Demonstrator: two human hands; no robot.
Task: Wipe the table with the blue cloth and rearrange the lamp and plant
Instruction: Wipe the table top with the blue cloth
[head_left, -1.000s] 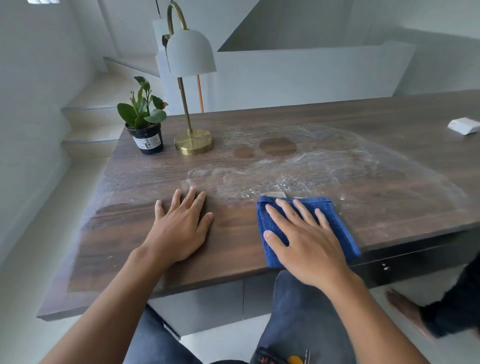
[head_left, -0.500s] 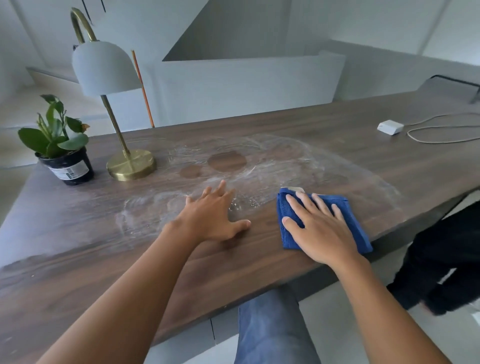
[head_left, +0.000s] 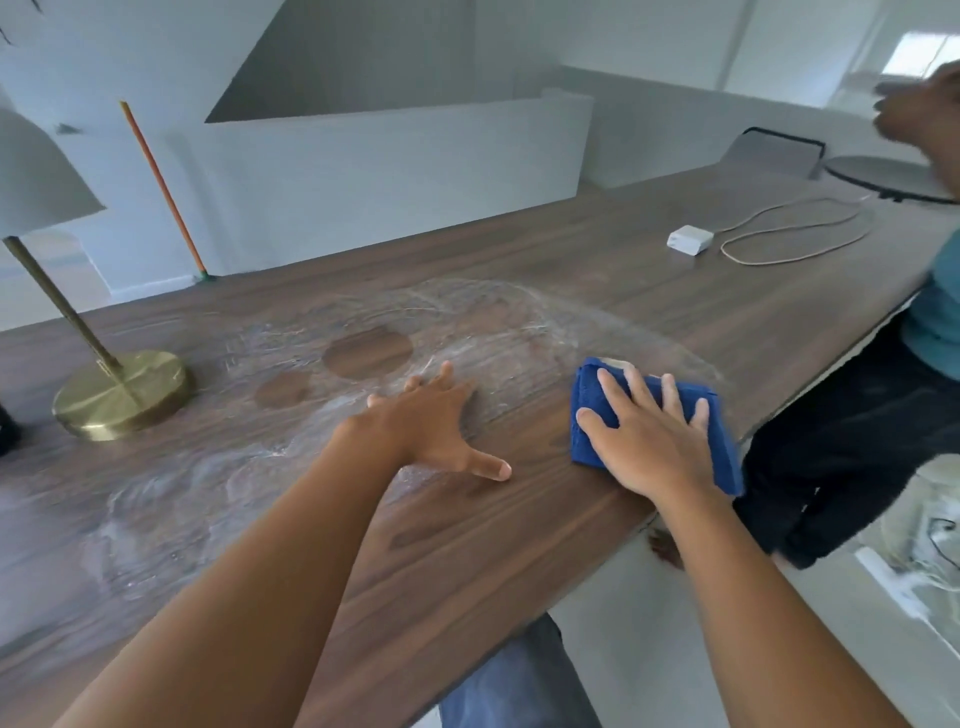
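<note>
The right hand (head_left: 655, 435) lay flat with fingers spread on the folded blue cloth (head_left: 722, 441), pressing it to the table (head_left: 597, 270) near the front edge, at the right end of a wide patch of smeared, still-wet streaks. Over the previous second the cloth had travelled from in front of the person's body toward the right side of the table, with the view swinging the same way. The left hand (head_left: 431, 423) had also slid right, from a flat rest near the front edge to a braced position with fingers splayed and thumb out, holding nothing.

That shift pushed the lamp (head_left: 119, 392) to the far left of the frame, its brass base standing on the table beside the streaks. The plant, clearly seen 1 second earlier left of the lamp, was all but cut off; only a dark sliver showed at the left edge. 2 dry round marks sat inside the wet patch. A white adapter (head_left: 689, 239) and looped cable (head_left: 795, 234) lay well beyond the cloth on dry wood.

Wiping appeared well along on the middle section, the right stretch still untouched, and neither lamp nor plant yet rearranged. A second person stood at the table's right side.
</note>
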